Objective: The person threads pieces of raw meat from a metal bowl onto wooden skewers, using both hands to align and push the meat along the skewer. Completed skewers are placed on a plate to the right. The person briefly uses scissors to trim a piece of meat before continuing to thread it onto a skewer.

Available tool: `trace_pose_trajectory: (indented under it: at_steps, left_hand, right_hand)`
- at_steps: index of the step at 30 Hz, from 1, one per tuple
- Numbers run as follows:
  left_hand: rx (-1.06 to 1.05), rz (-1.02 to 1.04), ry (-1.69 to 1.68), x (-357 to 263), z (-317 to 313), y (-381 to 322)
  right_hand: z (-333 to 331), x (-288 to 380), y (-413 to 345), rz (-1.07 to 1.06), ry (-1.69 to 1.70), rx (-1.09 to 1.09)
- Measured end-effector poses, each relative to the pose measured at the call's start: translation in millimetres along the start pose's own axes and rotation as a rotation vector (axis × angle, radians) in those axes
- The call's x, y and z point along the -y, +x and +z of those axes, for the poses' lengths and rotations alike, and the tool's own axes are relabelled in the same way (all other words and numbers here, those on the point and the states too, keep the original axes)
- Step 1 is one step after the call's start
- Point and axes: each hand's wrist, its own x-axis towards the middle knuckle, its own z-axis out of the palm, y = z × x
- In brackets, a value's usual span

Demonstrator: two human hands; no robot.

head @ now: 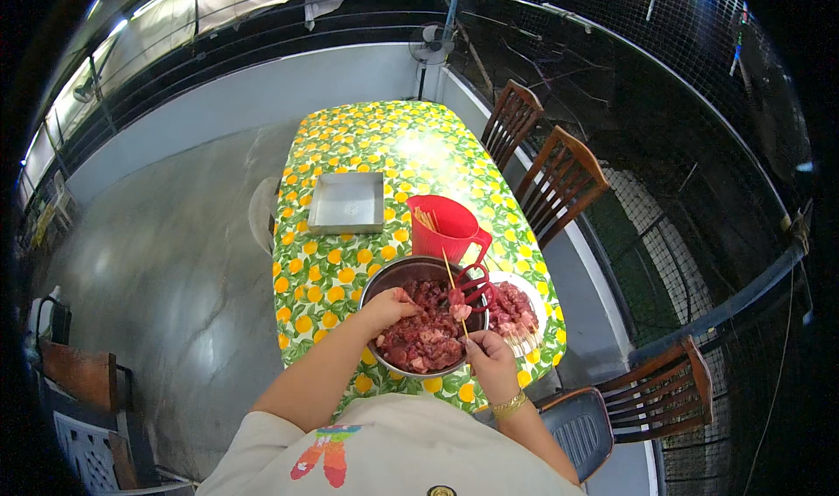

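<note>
Held by its lower end in my right hand (490,363), a bamboo skewer (449,271) stands nearly upright over the right side of a metal bowl (419,268). A few pieces of raw meat (461,309) are threaded on its middle. Cut raw meat (423,348) fills much of the bowl. My left hand (388,309) reaches over the bowl's left rim, fingertips at the meat; whether they pinch a piece is hidden. To the right, a white plate (543,301) bears several meat skewers (514,307), their bare stick ends towards me.
Red-handled scissors (477,275) rest at the bowl's right edge. Behind the bowl stands a red plastic pitcher (438,241) holding bamboo sticks (425,219). A square metal pan (347,199) sits farther left on the fruit-patterned tablecloth (341,257). Wooden chairs (562,171) line the right side.
</note>
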Motion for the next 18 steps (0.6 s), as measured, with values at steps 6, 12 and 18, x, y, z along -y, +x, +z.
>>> trace_pose_trajectory:
  at_steps: [6, 12, 18]
  left_hand:
    - [-0.068, 0.051, 1.236, 11, 12, -15]
    - [0.18, -0.107, 1.189, 7, 19, 1]
    - [0.312, -0.226, -0.594, 8, -11, 13]
  right_hand:
    - [5, -1, 0, -0.008, -0.018, 0.046]
    - [3, -1, -3, -0.015, -0.019, 0.043]
    - [8, -12, -16, 0.021, -0.035, 0.095]
